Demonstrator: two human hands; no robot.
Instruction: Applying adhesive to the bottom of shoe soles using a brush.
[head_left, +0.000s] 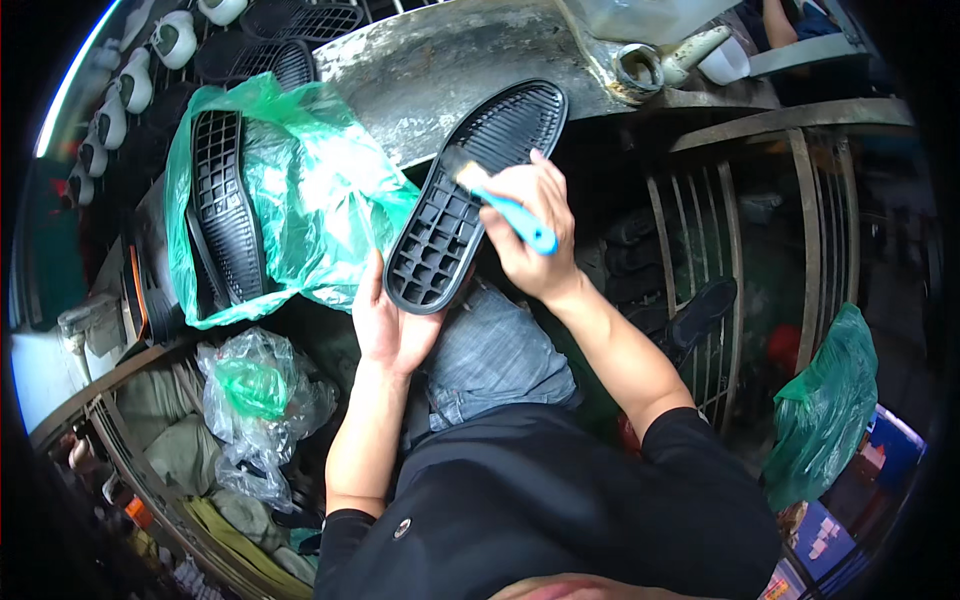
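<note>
At frame centre the left hand (392,325) cups the heel end of 1 black shoe sole (470,190) from below. The right hand (535,235) grips a blue-handled brush (505,208), its bristles on the sole. In the upper left, 1 green plastic bag (315,195) holds more black soles (222,205). A second green bag (822,405) hangs at lower right, and 1 clear bag (255,400) lies at lower left.

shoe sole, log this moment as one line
left hand: holds black shoe sole from below | right hand: grips blue-handled brush, bristles on sole | green bag: more soles, left
</note>
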